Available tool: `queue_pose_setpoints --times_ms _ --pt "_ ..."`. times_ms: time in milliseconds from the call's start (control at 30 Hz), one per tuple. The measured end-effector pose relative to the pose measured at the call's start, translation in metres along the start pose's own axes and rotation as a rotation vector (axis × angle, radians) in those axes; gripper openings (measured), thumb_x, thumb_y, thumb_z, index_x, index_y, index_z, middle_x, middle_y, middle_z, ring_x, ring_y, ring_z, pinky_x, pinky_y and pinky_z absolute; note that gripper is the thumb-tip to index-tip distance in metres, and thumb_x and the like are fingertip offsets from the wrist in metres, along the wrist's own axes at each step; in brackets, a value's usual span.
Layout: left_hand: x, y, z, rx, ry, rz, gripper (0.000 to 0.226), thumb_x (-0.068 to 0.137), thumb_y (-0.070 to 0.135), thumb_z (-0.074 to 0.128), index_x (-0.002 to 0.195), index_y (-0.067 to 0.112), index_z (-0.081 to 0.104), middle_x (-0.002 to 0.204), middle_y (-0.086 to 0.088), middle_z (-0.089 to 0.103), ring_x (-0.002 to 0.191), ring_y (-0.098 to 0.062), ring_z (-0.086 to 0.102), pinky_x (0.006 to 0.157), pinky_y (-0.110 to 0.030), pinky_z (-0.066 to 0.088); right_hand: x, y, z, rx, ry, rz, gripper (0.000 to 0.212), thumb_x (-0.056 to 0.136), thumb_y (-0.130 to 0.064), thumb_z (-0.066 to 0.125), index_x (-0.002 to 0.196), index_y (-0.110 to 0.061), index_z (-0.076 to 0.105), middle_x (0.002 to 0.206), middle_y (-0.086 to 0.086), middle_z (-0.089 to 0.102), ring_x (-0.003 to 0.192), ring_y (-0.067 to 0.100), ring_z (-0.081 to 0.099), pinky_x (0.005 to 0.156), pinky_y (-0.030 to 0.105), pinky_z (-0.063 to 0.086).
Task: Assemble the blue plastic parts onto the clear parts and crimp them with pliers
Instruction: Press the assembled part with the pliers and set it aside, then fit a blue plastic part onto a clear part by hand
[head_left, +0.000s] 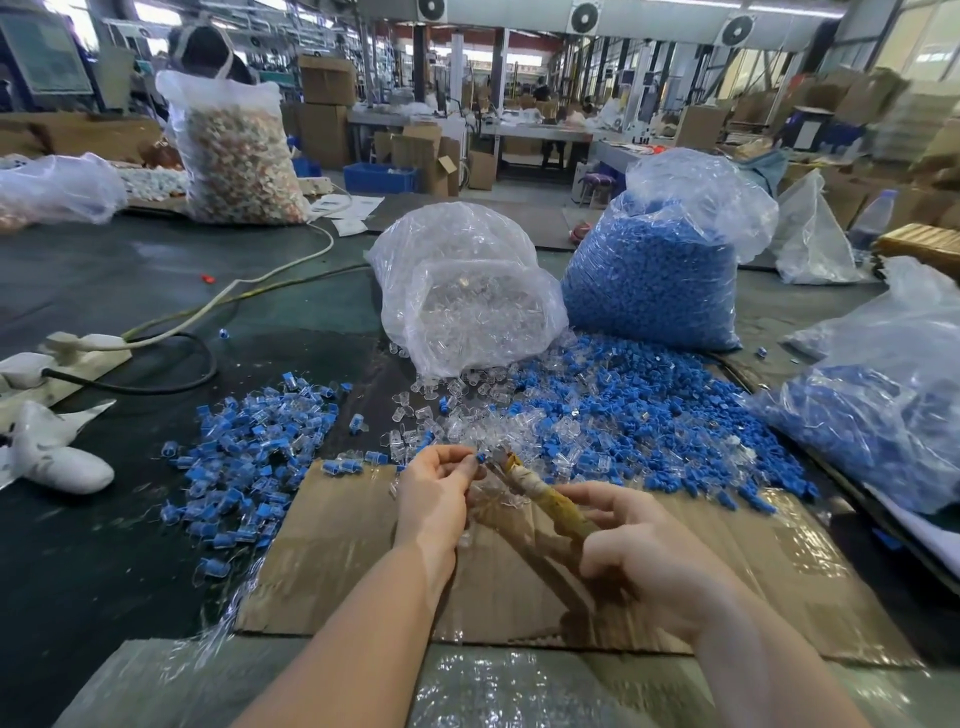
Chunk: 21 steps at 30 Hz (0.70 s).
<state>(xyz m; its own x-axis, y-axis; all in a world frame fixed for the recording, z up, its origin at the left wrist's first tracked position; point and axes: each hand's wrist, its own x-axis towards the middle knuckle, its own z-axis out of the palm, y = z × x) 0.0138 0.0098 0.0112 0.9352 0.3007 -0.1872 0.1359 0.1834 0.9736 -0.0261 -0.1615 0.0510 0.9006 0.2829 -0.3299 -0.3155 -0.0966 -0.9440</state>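
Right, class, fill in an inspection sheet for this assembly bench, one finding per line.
Surface: dark table with a flattened cardboard sheet under the hands.
Job's things: loose blue parts and clear parts heaped together; assembled pieces piled left; pliers with wrapped handles.
Clutter: bag of clear parts, bag of blue parts, white gloves.
Grippers: left hand pinches a small blue-and-clear piece at the plier tip; right hand grips the pliers.
Cables: white cable and black cable run across the table's left side.
Surroundings: factory hall, cardboard boxes, another worker behind.
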Motion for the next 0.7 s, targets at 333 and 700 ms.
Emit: queue_pose_setpoints --times_ms 333,700 --pt "-0.008 -0.012 -0.002 0.169 -0.015 0.248 0.016 0.090 0.004 0.056 0.087 0.020 0.060 0.083 -0.002 0.065 0.063 0.002 0.058 0.055 -0.010 0.044 0.032 0.014 -0.025 -0.745 0.772 -0.211 0.048 0.078 -0.007 0.062 0.120 -0.029 0.058 0.100 0.007 0.055 0.097 0.028 0.044 0.089 0.042 0.037" --pt "-0.014 -0.017 -0.003 0.210 0.009 0.348 0.023 0.089 0.007 0.057 0.090 0.030 0.057 0.083 0.006 0.064 0.071 0.001 0.060 0.060 -0.009 0.046 0.039 0.033 -0.037 -1.139 0.903 0.012 0.050 0.090 -0.049 0.050 0.136 -0.030 0.044 0.140 0.010 0.040 0.128 0.031 0.032 0.107 0.045 0.023"
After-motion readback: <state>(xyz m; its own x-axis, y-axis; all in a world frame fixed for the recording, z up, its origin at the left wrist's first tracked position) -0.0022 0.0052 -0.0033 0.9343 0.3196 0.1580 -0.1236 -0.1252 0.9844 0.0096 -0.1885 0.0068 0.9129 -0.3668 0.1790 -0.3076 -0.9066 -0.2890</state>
